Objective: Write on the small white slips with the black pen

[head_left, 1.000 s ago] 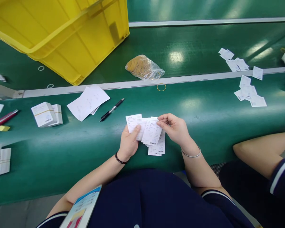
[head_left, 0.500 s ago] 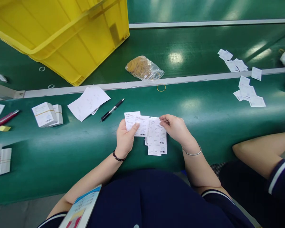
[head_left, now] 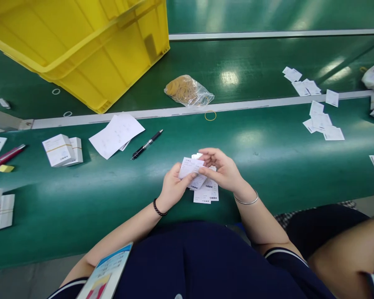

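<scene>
Several small white printed slips are in my left hand, its thumb pressed on their face. My right hand is on the right edge of the same slips, thumb in front and fingers curled behind. Beneath both hands, on the green work surface, lies a loose overlapping pile of similar slips, partly covered by the held ones. A black pen and larger white paper sheets lie beyond my left hand.
A yellow crate stands at the back left, near a clear bag of rubber bands. Banded stacks of slips sit at left. Scattered slips lie at right, and a co-worker's arm shows at lower right.
My left hand has moved right with its slips, which now overlap the pile. My right thumb has come onto them. The co-worker's arm has moved down, off the table.
</scene>
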Tool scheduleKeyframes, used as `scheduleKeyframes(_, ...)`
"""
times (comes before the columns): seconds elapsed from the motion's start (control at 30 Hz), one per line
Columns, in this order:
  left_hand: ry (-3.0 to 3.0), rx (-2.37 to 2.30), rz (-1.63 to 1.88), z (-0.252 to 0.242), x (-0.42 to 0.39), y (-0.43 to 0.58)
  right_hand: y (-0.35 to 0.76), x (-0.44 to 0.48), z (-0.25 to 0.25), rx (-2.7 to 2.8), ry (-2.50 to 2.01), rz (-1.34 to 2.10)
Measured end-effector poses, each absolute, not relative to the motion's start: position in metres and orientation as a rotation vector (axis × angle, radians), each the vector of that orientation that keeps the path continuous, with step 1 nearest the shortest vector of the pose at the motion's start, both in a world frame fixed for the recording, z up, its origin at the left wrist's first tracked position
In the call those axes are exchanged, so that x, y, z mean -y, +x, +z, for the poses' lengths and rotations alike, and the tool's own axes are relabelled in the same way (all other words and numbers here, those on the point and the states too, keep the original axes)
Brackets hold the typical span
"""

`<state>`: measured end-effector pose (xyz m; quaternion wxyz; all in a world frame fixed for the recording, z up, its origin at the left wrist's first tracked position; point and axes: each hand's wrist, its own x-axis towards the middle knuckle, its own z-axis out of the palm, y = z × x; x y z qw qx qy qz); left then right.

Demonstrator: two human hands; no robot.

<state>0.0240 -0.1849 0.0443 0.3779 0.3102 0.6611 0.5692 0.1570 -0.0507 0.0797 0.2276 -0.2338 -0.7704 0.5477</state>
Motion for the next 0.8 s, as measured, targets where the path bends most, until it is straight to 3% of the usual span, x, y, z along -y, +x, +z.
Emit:
scheduleKeyframes(0.17,1.157,-1.801,1.464,0.051,0.190,0.019,0.163,0.042,0.077,2.256,-0.915,1.445)
scheduleKeyframes(0.4,1.861,-1.806,0.759,0.045,0.219,0.040,0.161,0.032,0.065,2.661,-0.865,0.887)
scheduleKeyframes(0.57,1.790,-2.001,0.760,0.034,0.212,0.049,0.154,0.048,0.063,2.855,-0.752,0.863)
scheduleKeyframes(0.8,1.723,-2.106,0.803,0.033,0.210,0.042,0.148,0.087,0.073,2.970,-0.847,0.560)
